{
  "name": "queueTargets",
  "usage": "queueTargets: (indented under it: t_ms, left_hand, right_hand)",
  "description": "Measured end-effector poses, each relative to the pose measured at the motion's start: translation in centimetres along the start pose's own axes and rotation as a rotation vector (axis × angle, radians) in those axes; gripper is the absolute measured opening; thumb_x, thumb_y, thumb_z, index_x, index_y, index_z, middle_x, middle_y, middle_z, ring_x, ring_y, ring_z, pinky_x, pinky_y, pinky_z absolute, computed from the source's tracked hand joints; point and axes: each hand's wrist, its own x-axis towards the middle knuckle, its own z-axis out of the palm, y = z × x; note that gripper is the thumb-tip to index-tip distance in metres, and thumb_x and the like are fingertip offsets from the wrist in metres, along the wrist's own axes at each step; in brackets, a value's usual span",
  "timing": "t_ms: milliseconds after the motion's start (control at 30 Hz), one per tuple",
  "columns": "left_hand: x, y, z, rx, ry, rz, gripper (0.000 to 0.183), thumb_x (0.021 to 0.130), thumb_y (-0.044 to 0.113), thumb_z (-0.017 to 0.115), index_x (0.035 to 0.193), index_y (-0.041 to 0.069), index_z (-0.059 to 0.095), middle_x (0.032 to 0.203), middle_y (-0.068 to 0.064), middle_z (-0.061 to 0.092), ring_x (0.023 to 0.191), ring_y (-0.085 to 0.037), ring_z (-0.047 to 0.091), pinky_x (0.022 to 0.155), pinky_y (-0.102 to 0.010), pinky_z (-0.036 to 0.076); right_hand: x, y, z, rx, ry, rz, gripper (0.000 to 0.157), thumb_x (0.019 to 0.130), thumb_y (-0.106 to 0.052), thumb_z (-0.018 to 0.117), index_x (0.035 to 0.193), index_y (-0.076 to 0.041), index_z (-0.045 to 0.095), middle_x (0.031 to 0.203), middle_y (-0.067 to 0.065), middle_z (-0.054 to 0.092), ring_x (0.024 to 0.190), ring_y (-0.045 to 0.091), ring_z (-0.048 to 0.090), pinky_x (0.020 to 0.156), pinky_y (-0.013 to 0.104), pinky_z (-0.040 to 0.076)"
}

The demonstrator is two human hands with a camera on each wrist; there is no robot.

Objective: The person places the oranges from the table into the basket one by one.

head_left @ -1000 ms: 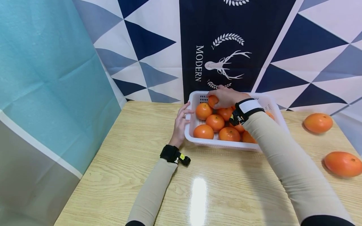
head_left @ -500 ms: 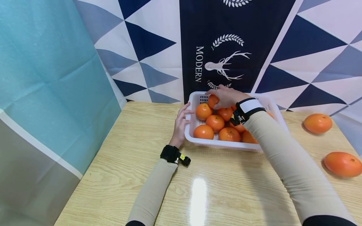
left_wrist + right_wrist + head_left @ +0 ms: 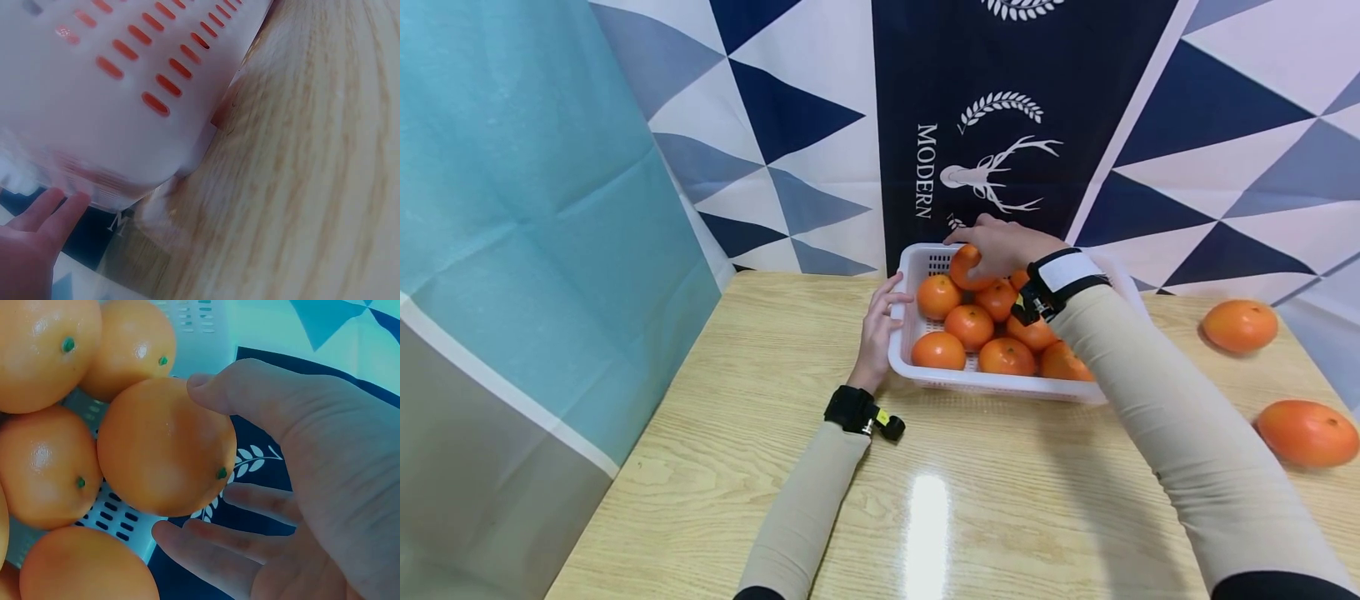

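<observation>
In the head view, my right hand (image 3: 1003,247) reaches over the back of a white plastic basket (image 3: 951,377) and holds an orange (image 3: 964,265). The right wrist view shows the thumb on the top of this orange (image 3: 162,450) and the fingers around its far side; a green stem end faces the hand. Several other oranges (image 3: 968,327) lie in the basket below. At the basket's left end, my left hand (image 3: 874,337) rests with its fingers on the rim. In the left wrist view, two straight fingers (image 3: 65,215) touch the slotted basket wall (image 3: 125,119).
Two loose oranges lie on the wooden table (image 3: 760,367) right of the basket, one farther back (image 3: 1240,326) and one nearer (image 3: 1307,433). A patterned cloth (image 3: 805,108) hangs close behind the basket. A blue-green curtain (image 3: 542,192) stands at the left.
My right hand has risen slightly, bringing the held orange a little up and out from among the others. The left hand stays at the basket's end.
</observation>
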Motion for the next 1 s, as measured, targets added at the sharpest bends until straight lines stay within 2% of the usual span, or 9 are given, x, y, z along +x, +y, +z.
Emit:
queueTargets:
  t_ms: [200, 233, 333, 433, 467, 600, 733, 833, 1000]
  left_hand:
    - [0.1, 0.0, 0.4, -0.037, 0.013, -0.001, 0.043, 0.092, 0.013, 0.051, 0.126, 0.013, 0.075, 0.179, 0.008, 0.046, 0.173, -0.020, 0.033, 0.141, -0.063, 0.023]
    - [-0.2, 0.9, 0.5, -0.019, 0.020, 0.002, 0.043, 0.092, 0.012, 0.049, 0.126, 0.011, 0.075, 0.179, 0.003, 0.047, 0.172, -0.024, 0.034, 0.140, -0.064, 0.025]
    - [-0.3, 1.0, 0.6, -0.014, 0.028, -0.001, 0.043, 0.092, 0.013, 0.049, 0.126, 0.010, 0.074, 0.179, 0.001, 0.047, 0.173, -0.025, 0.034, 0.140, -0.065, 0.025]
    - [-0.4, 1.1, 0.5, -0.013, 0.027, -0.011, 0.043, 0.092, 0.014, 0.048, 0.126, 0.014, 0.075, 0.179, 0.006, 0.047, 0.172, -0.022, 0.033, 0.140, -0.066, 0.023]
    - [-0.2, 0.2, 0.4, -0.032, 0.023, -0.018, 0.043, 0.092, 0.015, 0.050, 0.126, 0.016, 0.076, 0.179, 0.011, 0.046, 0.172, -0.017, 0.032, 0.140, -0.065, 0.022]
    - [-0.1, 0.2, 0.1, -0.024, 0.007, -0.020, 0.044, 0.093, 0.015, 0.048, 0.128, 0.017, 0.075, 0.179, 0.014, 0.045, 0.173, -0.017, 0.031, 0.140, -0.067, 0.024]
    - [0.0, 0.1, 0.1, -0.016, -0.005, -0.010, 0.045, 0.093, 0.015, 0.048, 0.129, 0.016, 0.075, 0.180, 0.012, 0.044, 0.173, -0.021, 0.031, 0.139, -0.068, 0.027]
    - [0.0, 0.1, 0.1, -0.019, -0.002, -0.011, 0.045, 0.093, 0.014, 0.048, 0.128, 0.017, 0.075, 0.180, 0.011, 0.044, 0.173, -0.021, 0.031, 0.139, -0.067, 0.028]
    - [-0.1, 0.3, 0.3, -0.032, 0.016, -0.014, 0.044, 0.092, 0.014, 0.049, 0.127, 0.015, 0.075, 0.180, 0.008, 0.045, 0.173, -0.021, 0.032, 0.140, -0.064, 0.026]
  right_hand:
    - [-0.7, 0.4, -0.4, -0.011, -0.002, -0.005, 0.070, 0.106, -0.022, 0.073, 0.171, -0.020, 0.047, 0.158, 0.028, 0.048, 0.129, 0.045, 0.056, 0.117, 0.070, 0.053]
    - [-0.7, 0.5, -0.5, -0.014, 0.000, -0.005, 0.070, 0.106, -0.023, 0.073, 0.171, -0.020, 0.047, 0.157, 0.028, 0.048, 0.130, 0.045, 0.056, 0.117, 0.070, 0.053]
    - [-1.0, 0.8, -0.6, -0.018, 0.002, -0.005, 0.070, 0.106, -0.025, 0.074, 0.171, -0.019, 0.047, 0.153, 0.027, 0.051, 0.130, 0.044, 0.054, 0.116, 0.068, 0.053]
    - [-1.3, 1.1, -0.8, -0.016, 0.000, -0.001, 0.070, 0.106, -0.026, 0.074, 0.170, -0.018, 0.048, 0.151, 0.027, 0.050, 0.130, 0.043, 0.053, 0.114, 0.066, 0.053]
    - [-1.4, 1.3, -0.9, -0.016, -0.002, 0.000, 0.070, 0.106, -0.025, 0.074, 0.170, -0.017, 0.048, 0.152, 0.027, 0.050, 0.130, 0.044, 0.052, 0.114, 0.067, 0.053]
    - [-2.1, 2.1, -1.5, -0.014, -0.009, 0.012, 0.069, 0.107, -0.024, 0.072, 0.171, -0.016, 0.047, 0.165, 0.033, 0.042, 0.143, 0.051, 0.047, 0.122, 0.077, 0.045]
    - [-2.9, 3.3, -2.1, -0.016, -0.010, 0.033, 0.071, 0.108, -0.025, 0.073, 0.172, -0.017, 0.045, 0.173, 0.036, 0.035, 0.153, 0.057, 0.040, 0.125, 0.083, 0.036]
    - [-3.6, 4.2, -2.5, -0.013, -0.008, 0.036, 0.071, 0.107, -0.024, 0.073, 0.172, -0.016, 0.045, 0.174, 0.037, 0.034, 0.152, 0.056, 0.041, 0.125, 0.082, 0.038]
    - [-4.6, 6.1, -3.0, -0.035, -0.012, 0.054, 0.075, 0.106, -0.023, 0.075, 0.172, -0.013, 0.043, 0.169, 0.041, 0.035, 0.141, 0.053, 0.051, 0.119, 0.078, 0.046]
